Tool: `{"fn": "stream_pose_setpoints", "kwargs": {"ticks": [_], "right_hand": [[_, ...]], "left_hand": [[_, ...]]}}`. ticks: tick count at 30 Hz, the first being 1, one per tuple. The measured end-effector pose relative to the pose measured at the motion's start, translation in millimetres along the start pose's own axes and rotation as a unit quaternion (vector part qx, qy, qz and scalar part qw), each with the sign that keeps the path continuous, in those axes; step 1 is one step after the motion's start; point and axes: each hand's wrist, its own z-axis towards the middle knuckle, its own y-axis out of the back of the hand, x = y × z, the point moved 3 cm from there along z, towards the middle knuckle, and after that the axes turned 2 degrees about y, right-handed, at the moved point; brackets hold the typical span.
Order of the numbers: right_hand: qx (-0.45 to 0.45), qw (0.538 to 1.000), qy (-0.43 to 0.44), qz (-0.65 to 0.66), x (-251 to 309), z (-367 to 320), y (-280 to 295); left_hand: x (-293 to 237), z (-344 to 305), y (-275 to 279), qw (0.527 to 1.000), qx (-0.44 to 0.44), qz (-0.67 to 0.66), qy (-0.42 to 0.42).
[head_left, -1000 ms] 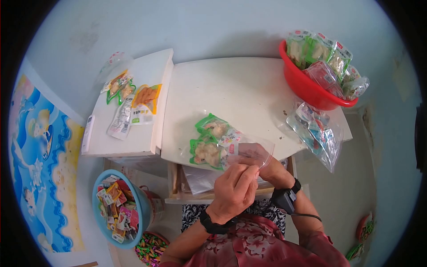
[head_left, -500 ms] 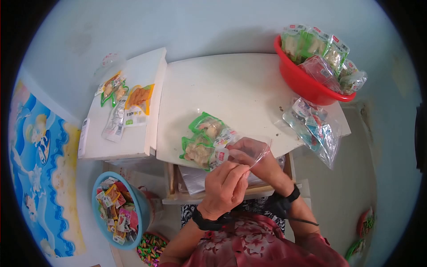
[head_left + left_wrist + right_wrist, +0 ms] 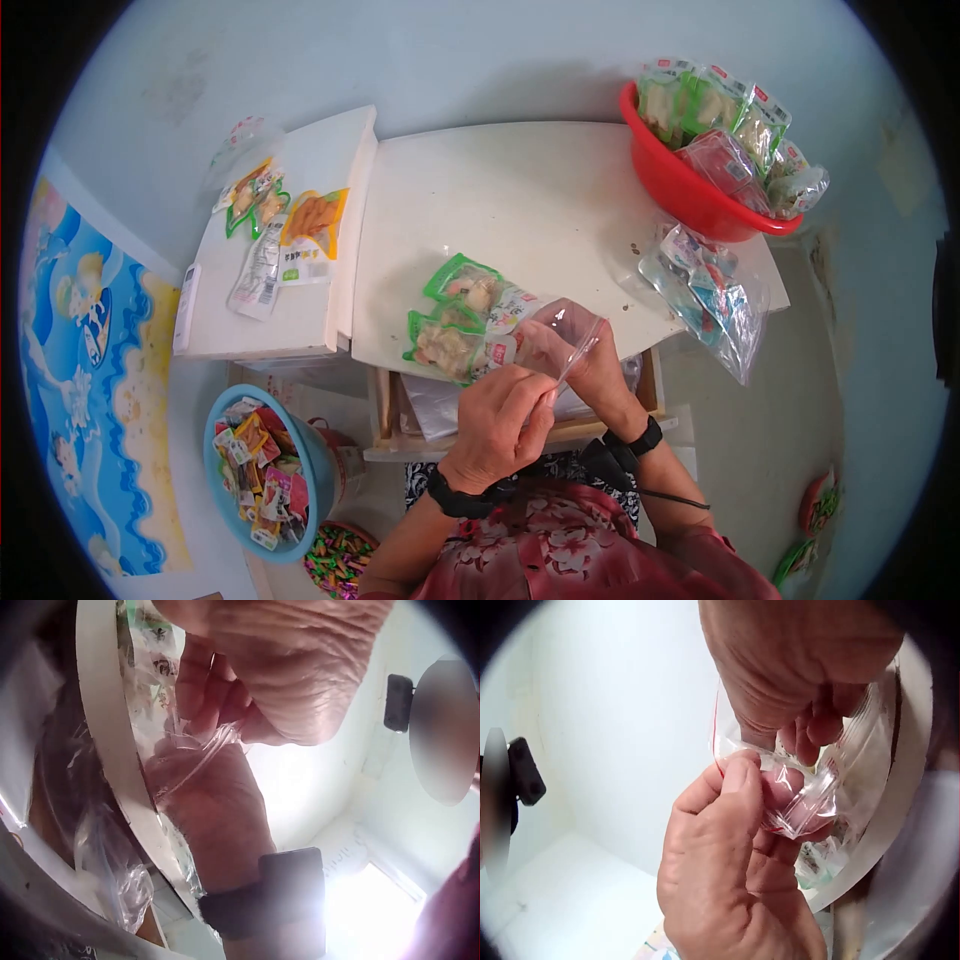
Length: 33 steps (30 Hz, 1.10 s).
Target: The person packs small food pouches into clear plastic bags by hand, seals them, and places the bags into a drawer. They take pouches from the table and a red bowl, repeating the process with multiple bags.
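Left hand [image 3: 497, 420] pinched the clear bag [image 3: 530, 325] by its rim, at the front edge of the table [image 3: 490, 190]; right hand [image 3: 592, 362] was inside, grip unreadable! Settling green-edged packets [image 3: 443, 343], seemingly; next called for a steady mouth.

I cannot read the fine print on the yellow packet [image 3: 315, 230], left of the white table [image 3: 460, 200]. Below the table, the left hand [image 3: 498, 420] partly hides the drawer [image 3: 410, 447].
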Motion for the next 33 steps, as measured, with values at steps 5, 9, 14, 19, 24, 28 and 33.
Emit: {"fn": "stream_pose_setpoints", "kwargs": {"ticks": [5, 9, 14, 19, 24, 28, 33], "right_hand": [[-0.001, 0.999, -0.031, -0.034, -2, 6, -6], [-0.033, 0.991, 0.009, -0.13, -8, 12, -3], [-0.096, 0.935, 0.161, -0.299, -22, 8, -2], [-0.129, 0.914, 0.179, -0.341, -3, -11, 0], [-0.152, 0.935, 0.175, -0.268, 15, -63, 27], [-0.112, 0.98, 0.018, -0.163, 3, -97, 32], [0.012, 0.993, -0.037, -0.114, -4, -104, 13]], "left_hand": [[1, 4, -2, 1.0, 0.005, -0.011, -0.016], [6, 4, -1, 0.999, 0.018, -0.007, -0.031], [9, 5, 2, 1.0, 0.009, 0.009, -0.015], [7, 5, 5, 0.999, 0.01, 0.026, 0.017], [-6, 7, 11, 0.99, 0.025, -0.074, 0.119], [-15, 22, 12, 0.986, 0.068, -0.081, 0.13], [-4, 65, 32, 0.985, 0.12, 0.005, 0.126]]}}
